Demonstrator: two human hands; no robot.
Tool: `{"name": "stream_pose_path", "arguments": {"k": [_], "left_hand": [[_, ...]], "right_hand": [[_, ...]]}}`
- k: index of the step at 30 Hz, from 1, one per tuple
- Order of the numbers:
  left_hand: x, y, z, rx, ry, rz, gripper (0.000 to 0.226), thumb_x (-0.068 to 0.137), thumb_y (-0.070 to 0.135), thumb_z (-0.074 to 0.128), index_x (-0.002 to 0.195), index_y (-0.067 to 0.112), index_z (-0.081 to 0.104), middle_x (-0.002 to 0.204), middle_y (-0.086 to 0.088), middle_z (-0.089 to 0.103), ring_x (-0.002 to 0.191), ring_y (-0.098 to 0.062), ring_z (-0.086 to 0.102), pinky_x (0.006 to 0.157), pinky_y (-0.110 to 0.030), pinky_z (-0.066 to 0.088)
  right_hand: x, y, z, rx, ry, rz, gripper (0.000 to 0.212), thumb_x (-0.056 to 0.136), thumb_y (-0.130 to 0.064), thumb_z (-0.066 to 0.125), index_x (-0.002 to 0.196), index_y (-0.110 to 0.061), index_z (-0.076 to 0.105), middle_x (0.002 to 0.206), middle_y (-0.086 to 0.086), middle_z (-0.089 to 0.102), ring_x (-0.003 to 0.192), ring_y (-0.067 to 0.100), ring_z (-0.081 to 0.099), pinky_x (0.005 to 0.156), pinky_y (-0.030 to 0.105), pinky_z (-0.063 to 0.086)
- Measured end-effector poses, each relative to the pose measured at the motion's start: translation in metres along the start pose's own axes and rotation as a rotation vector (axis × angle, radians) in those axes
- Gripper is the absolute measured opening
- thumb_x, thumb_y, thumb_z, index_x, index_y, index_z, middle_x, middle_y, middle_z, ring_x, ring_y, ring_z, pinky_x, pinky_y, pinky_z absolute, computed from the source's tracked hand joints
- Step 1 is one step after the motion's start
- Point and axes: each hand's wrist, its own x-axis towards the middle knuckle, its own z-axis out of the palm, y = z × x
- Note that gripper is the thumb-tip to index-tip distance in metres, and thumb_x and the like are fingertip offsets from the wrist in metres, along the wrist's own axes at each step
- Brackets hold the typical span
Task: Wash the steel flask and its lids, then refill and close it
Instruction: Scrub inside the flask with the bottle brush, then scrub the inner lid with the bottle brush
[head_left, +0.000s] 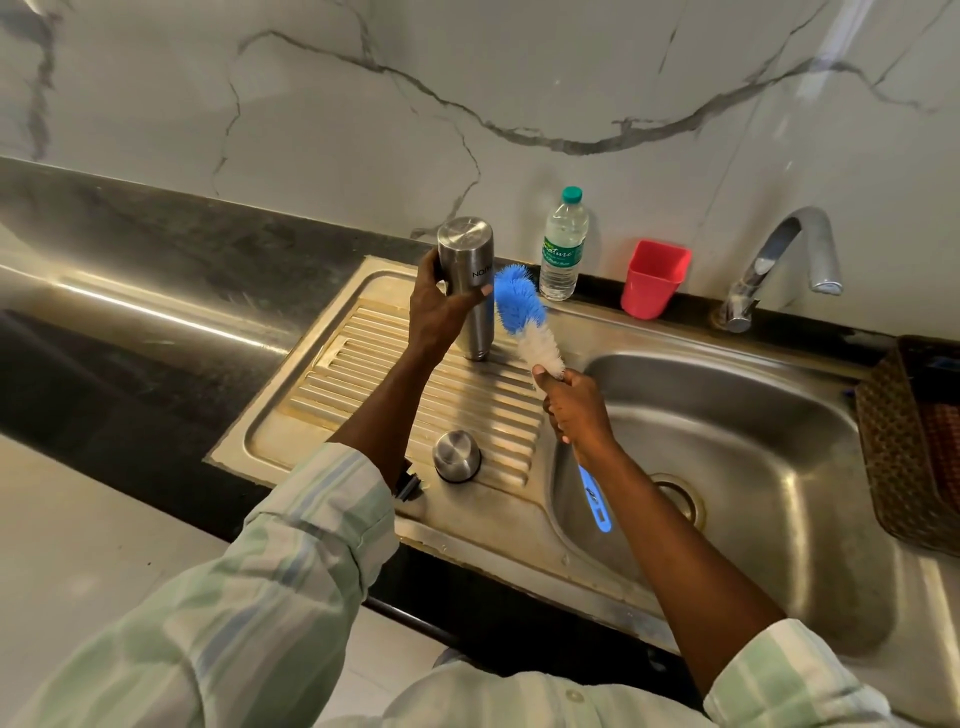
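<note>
The steel flask (467, 270) stands upside down on the ribbed drainboard (395, 384), mouth end down. My left hand (439, 306) grips its body from the left side. My right hand (576, 408) holds a bottle brush (524, 317) by its handle, blue and white bristles pointing up beside the flask's right side. The brush's blue handle end sticks out below my hand over the basin. A steel lid (457, 456) sits on the drainboard near its front. A small dark part (409, 486), partly hidden by my left sleeve, lies next to the lid.
The sink basin (753, 431) with its drain lies to the right, the tap (779, 260) behind it. A plastic water bottle (563, 244) and a red cup (653, 278) stand at the back edge. A woven basket (904, 441) sits at the far right. Dark counter extends left.
</note>
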Motion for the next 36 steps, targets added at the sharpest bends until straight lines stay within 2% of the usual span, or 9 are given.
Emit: {"name": "stream_pose_path", "arguments": {"k": [6, 11, 14, 17, 20, 23, 27, 32, 36], "left_hand": [[-0.006, -0.005, 0.000, 0.013, -0.002, -0.010, 0.085, 0.074, 0.021, 0.086, 0.144, 0.014, 0.038, 0.139, -0.007, 0.052, 0.126, -0.019, 0.050, 0.109, -0.045, 0.045], [-0.029, -0.004, 0.002, -0.014, 0.090, -0.098, 0.107, 0.074, 0.040, 0.086, 0.155, 0.015, 0.021, 0.156, -0.013, 0.032, 0.138, -0.023, 0.037, 0.107, -0.038, 0.041], [-0.054, -0.008, -0.001, 0.033, 0.129, -0.144, 0.089, 0.082, 0.049, 0.077, 0.151, 0.014, 0.034, 0.146, -0.011, 0.042, 0.128, -0.020, 0.045, 0.100, -0.034, 0.045], [-0.079, -0.016, -0.010, 0.198, -0.054, -0.188, 0.064, 0.085, 0.044, 0.076, 0.134, 0.008, 0.055, 0.128, -0.010, 0.057, 0.118, -0.024, 0.054, 0.094, -0.033, 0.047], [-0.103, -0.029, -0.017, 0.377, -0.332, -0.238, 0.060, 0.083, 0.040, 0.079, 0.132, 0.011, 0.059, 0.133, -0.009, 0.057, 0.120, -0.023, 0.055, 0.095, -0.033, 0.046], [-0.119, -0.034, -0.022, 0.514, -0.467, -0.254, 0.072, 0.077, 0.042, 0.083, 0.137, 0.016, 0.054, 0.142, -0.011, 0.050, 0.122, -0.030, 0.055, 0.099, -0.045, 0.049], [-0.133, -0.038, -0.029, 0.776, -0.556, -0.197, 0.078, 0.078, 0.025, 0.081, 0.146, 0.017, 0.044, 0.144, -0.015, 0.044, 0.132, -0.035, 0.041, 0.107, -0.043, 0.041], [-0.135, -0.040, -0.029, 0.706, -0.520, -0.276, 0.067, 0.079, 0.009, 0.076, 0.139, 0.010, 0.047, 0.130, -0.014, 0.058, 0.113, -0.032, 0.057, 0.081, -0.031, 0.045], [-0.132, -0.035, -0.020, 0.393, -0.399, -0.361, 0.053, 0.074, 0.018, 0.084, 0.118, 0.013, 0.055, 0.101, -0.001, 0.061, 0.085, -0.019, 0.057, 0.064, -0.029, 0.045]], "right_hand": [[0.000, 0.001, -0.001, 0.024, -0.009, 0.007, 0.018, 0.095, -0.037, 0.061, 0.094, -0.019, 0.062, 0.064, 0.002, 0.052, 0.034, 0.004, 0.034, 0.033, 0.018, 0.025], [-0.001, 0.003, -0.004, 0.020, -0.014, 0.022, 0.035, 0.093, -0.049, 0.059, 0.108, -0.017, 0.061, 0.075, 0.006, 0.060, 0.031, 0.003, 0.031, 0.032, 0.017, 0.024], [-0.004, 0.011, -0.008, 0.021, 0.001, 0.019, 0.038, 0.091, -0.057, 0.058, 0.105, -0.022, 0.059, 0.083, 0.008, 0.067, 0.031, 0.004, 0.032, 0.033, 0.017, 0.025], [-0.011, 0.020, -0.009, 0.024, 0.032, 0.022, 0.038, 0.091, -0.055, 0.059, 0.100, -0.018, 0.062, 0.064, 0.000, 0.063, 0.031, 0.006, 0.033, 0.034, 0.019, 0.026], [-0.015, 0.029, -0.010, 0.030, 0.087, 0.059, 0.036, 0.090, -0.046, 0.063, 0.093, -0.010, 0.064, 0.042, -0.006, 0.046, 0.031, 0.011, 0.034, 0.035, 0.020, 0.026], [-0.017, 0.036, -0.013, 0.037, 0.080, 0.062, 0.035, 0.088, -0.038, 0.063, 0.094, -0.003, 0.065, 0.044, -0.005, 0.052, 0.031, 0.013, 0.033, 0.034, 0.018, 0.025], [-0.022, 0.041, -0.020, 0.051, 0.001, 0.112, 0.040, 0.092, -0.040, 0.057, 0.103, -0.003, 0.063, 0.054, 0.001, 0.061, 0.031, 0.011, 0.028, 0.034, 0.016, 0.021], [-0.030, 0.047, -0.028, 0.025, -0.083, 0.108, 0.046, 0.093, -0.060, 0.052, 0.107, -0.017, 0.063, 0.070, 0.012, 0.066, 0.033, 0.011, 0.031, 0.034, 0.016, 0.023], [-0.033, 0.046, -0.034, 0.254, -0.105, 0.134, 0.031, 0.095, -0.033, 0.060, 0.109, -0.006, 0.063, 0.080, 0.016, 0.068, 0.050, 0.024, 0.060, 0.041, 0.024, 0.042]]}}
